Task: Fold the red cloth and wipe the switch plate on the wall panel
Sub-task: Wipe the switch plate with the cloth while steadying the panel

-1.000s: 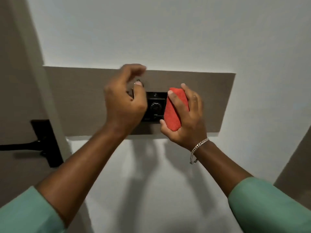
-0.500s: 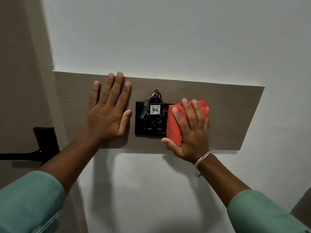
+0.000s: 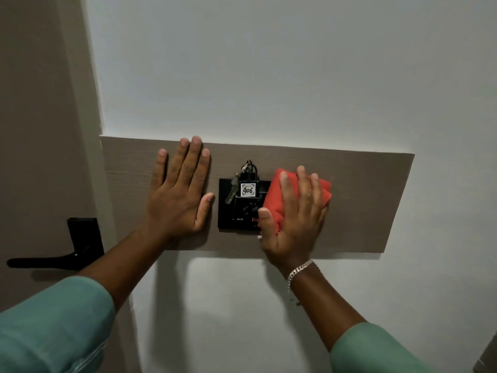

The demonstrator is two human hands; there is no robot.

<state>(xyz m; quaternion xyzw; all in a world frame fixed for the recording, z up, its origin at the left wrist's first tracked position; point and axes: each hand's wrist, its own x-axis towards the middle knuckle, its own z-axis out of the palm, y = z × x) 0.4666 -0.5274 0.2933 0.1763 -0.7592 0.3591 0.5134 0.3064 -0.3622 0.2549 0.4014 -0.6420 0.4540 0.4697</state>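
Observation:
A black switch plate [image 3: 228, 211] sits in the middle of a brown wooden wall panel [image 3: 363, 200]. My right hand [image 3: 295, 216] presses a folded red cloth [image 3: 274, 195] flat against the plate's right side, which it hides. My left hand [image 3: 180, 195] lies flat and open on the panel just left of the plate, fingers pointing up. A key with a tag marked 406 [image 3: 247, 189] hangs over the top of the plate.
A black door handle [image 3: 53, 254] sticks out from the door at the lower left. White wall surrounds the panel above, below and to the right.
My left hand moved off the key tag and went flat on the panel. My right hand flattened the cloth onto the plate's right side and shifted slightly.

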